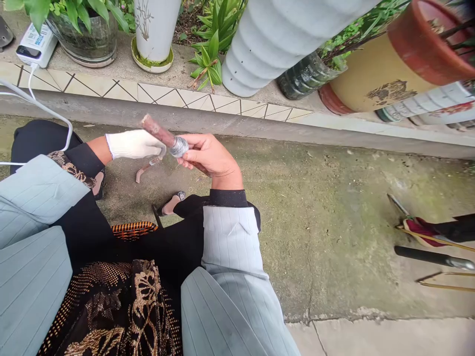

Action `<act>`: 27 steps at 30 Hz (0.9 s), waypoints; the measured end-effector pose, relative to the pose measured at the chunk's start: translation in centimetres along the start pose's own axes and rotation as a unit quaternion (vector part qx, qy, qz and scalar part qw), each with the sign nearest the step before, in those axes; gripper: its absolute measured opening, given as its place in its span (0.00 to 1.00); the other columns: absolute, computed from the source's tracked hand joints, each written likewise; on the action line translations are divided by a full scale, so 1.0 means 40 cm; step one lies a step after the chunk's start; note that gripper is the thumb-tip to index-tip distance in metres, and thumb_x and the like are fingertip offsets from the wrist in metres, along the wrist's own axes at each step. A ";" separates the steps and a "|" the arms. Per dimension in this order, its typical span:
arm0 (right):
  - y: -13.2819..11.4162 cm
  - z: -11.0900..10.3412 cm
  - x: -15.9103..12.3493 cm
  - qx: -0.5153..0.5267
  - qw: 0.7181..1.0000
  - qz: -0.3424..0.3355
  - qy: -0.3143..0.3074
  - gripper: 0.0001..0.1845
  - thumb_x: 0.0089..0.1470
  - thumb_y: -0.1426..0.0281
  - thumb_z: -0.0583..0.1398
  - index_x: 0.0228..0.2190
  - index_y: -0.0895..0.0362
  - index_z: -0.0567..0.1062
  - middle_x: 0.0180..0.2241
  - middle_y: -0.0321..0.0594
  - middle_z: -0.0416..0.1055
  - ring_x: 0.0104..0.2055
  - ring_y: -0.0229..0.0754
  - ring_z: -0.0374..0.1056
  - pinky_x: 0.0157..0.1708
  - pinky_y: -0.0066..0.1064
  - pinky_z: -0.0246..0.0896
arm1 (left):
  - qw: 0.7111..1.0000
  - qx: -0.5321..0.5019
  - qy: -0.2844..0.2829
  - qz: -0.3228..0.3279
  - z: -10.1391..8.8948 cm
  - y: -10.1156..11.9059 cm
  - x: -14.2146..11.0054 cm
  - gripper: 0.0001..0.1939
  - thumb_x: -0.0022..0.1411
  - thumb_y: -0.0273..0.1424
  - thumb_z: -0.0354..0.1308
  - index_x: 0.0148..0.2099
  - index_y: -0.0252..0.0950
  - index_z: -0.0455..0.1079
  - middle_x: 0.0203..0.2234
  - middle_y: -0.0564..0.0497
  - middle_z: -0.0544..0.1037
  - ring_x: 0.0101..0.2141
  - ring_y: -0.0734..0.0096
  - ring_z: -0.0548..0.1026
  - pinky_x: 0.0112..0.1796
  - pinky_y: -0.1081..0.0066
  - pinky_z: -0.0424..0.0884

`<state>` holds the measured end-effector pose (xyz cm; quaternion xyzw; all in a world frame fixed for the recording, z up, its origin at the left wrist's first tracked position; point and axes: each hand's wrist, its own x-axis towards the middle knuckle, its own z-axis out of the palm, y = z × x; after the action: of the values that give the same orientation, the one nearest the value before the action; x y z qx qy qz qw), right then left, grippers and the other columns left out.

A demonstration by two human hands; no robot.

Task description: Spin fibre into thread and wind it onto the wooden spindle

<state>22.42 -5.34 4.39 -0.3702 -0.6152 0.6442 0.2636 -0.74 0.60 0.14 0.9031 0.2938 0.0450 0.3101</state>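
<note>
Grey-green concrete floor [297,222] below a tiled ledge [166,95]. Pinched in the bare right hand [215,158] at a tight coil of silver wire [180,147]: brown cylindrical wooden stick [158,130], clear of the floor, tip toward the ledge. White knit-gloved left hand [129,144] curled just beside the coil; contents hidden, cannot tell. Likely faults: coil slippage from slack wrapping; pricked fingertips or snagged knit from any protruding wire end; tugging of the white cable [65,118] from careless left-arm movement.

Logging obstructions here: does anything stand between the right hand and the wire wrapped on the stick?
Nothing visible does: the right hand already touches the silver wire around the stick. The gloved left hand is close by, not between them.
</note>
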 end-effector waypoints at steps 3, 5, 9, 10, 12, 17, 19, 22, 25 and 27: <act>0.012 0.007 0.024 -0.013 0.991 -0.009 0.130 0.26 0.49 0.51 0.62 0.43 0.56 0.72 0.27 0.34 0.69 0.24 0.31 0.62 0.22 0.22 0.56 | 0.996 0.036 -0.085 -0.017 0.027 0.038 0.000 0.17 0.63 0.37 0.46 0.43 0.39 0.75 0.30 0.52 0.78 0.29 0.69 0.73 0.34 0.71 0.64; 0.026 0.009 0.044 -0.061 0.979 0.014 0.192 0.24 0.53 0.51 0.59 0.43 0.56 0.72 0.27 0.36 0.69 0.25 0.33 0.63 0.22 0.23 0.56 | 0.989 0.035 -0.141 -0.014 0.041 0.064 -0.001 0.17 0.64 0.37 0.45 0.42 0.41 0.74 0.26 0.53 0.78 0.26 0.69 0.72 0.31 0.71 0.63; 0.048 0.000 0.064 -0.275 0.929 0.130 0.212 0.17 0.55 0.59 0.59 0.39 0.59 0.74 0.29 0.40 0.72 0.31 0.38 0.67 0.29 0.27 0.59 | 0.980 0.070 -0.184 -0.033 0.044 0.089 -0.005 0.15 0.64 0.36 0.45 0.39 0.41 0.74 0.22 0.53 0.76 0.24 0.70 0.71 0.29 0.71 0.60; 0.051 -0.003 0.064 -0.339 0.905 0.162 0.201 0.15 0.54 0.61 0.60 0.38 0.60 0.75 0.30 0.42 0.73 0.33 0.40 0.68 0.31 0.28 0.59 | 0.978 0.095 -0.180 -0.039 0.040 0.089 -0.007 0.15 0.65 0.36 0.45 0.38 0.40 0.73 0.22 0.53 0.76 0.24 0.70 0.70 0.29 0.70 0.59; 0.053 -0.010 0.062 -0.439 0.859 0.210 0.160 0.13 0.52 0.64 0.61 0.36 0.60 0.77 0.33 0.45 0.74 0.38 0.43 0.68 0.35 0.30 0.58 | 0.976 0.144 -0.157 -0.042 0.034 0.086 -0.011 0.16 0.66 0.35 0.45 0.36 0.38 0.73 0.22 0.51 0.76 0.23 0.71 0.69 0.29 0.70 0.57; 0.055 -0.009 0.058 -0.498 0.823 0.271 -0.025 0.09 0.51 0.65 0.63 0.31 0.59 0.78 0.29 0.44 0.75 0.33 0.41 0.68 0.31 0.29 0.56 | 0.963 0.231 -0.135 -0.029 0.021 0.089 -0.019 0.17 0.67 0.37 0.44 0.38 0.37 0.72 0.22 0.49 0.75 0.23 0.71 0.66 0.28 0.69 0.54; 0.056 -0.001 0.058 -0.452 0.838 0.291 -0.092 0.08 0.51 0.67 0.62 0.31 0.58 0.78 0.25 0.40 0.73 0.27 0.37 0.67 0.28 0.28 0.55 | 0.963 0.239 -0.125 -0.021 0.011 0.097 -0.022 0.17 0.67 0.37 0.43 0.39 0.38 0.72 0.24 0.48 0.75 0.24 0.69 0.68 0.28 0.68 0.55; 0.053 0.016 0.058 -0.350 0.872 0.288 -0.187 0.08 0.52 0.67 0.60 0.32 0.58 0.78 0.22 0.35 0.71 0.21 0.32 0.61 0.25 0.26 0.54 | 0.974 0.203 -0.098 -0.011 -0.012 0.105 -0.026 0.18 0.67 0.37 0.41 0.42 0.39 0.72 0.29 0.49 0.78 0.28 0.68 0.71 0.30 0.70 0.58; 0.040 0.025 0.048 -0.235 0.897 0.241 -0.286 0.10 0.50 0.66 0.62 0.33 0.58 0.78 0.21 0.33 0.70 0.21 0.30 0.60 0.23 0.24 0.54 | 0.986 0.152 -0.071 -0.020 -0.032 0.096 -0.027 0.18 0.68 0.38 0.40 0.44 0.40 0.71 0.33 0.51 0.78 0.31 0.70 0.72 0.33 0.72 0.60; 0.023 0.022 0.031 -0.153 0.919 0.183 -0.315 0.15 0.48 0.64 0.64 0.37 0.59 0.77 0.22 0.33 0.71 0.22 0.30 0.61 0.23 0.23 0.55 | 0.988 0.139 -0.059 -0.033 -0.035 0.080 -0.024 0.18 0.68 0.39 0.41 0.45 0.40 0.71 0.34 0.52 0.78 0.33 0.69 0.73 0.35 0.73 0.61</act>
<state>21.08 -4.97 3.25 -0.2907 -0.6788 0.6624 -0.1262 -0.31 -1.24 3.24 0.9283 0.3080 -0.0595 0.1998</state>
